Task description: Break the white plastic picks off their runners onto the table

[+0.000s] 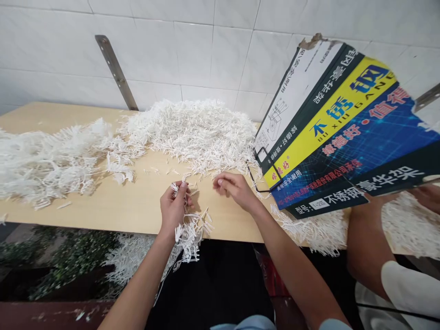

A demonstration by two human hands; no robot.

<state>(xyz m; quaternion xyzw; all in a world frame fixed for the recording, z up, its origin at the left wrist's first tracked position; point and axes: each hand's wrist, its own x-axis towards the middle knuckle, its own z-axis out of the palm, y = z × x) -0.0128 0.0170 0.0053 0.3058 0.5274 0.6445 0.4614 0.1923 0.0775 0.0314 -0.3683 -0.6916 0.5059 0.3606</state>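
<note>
My left hand [174, 206] is closed around a bunch of white branching plastic sprues [192, 233], held at the front edge of the table. Thin stems poke out past its thumb, and the lower part of the bunch hangs over the edge. To the right, my right hand [235, 189] hovers over the board with its fingers curled and its thumb close to the index finger. Whatever is between those fingertips, if anything, is too small to see. Behind both hands lies a large heap of short white plastic pieces [199, 130].
More white sprues [51, 158] are piled on the left of the wooden table [137, 206]. A printed cardboard sheet [330, 133] leans upright at right, beside a co-worker's arm [366, 243]. Another sprue pile [130, 259] sits below the edge. A metal bracket [117, 73] stands against the tiled wall.
</note>
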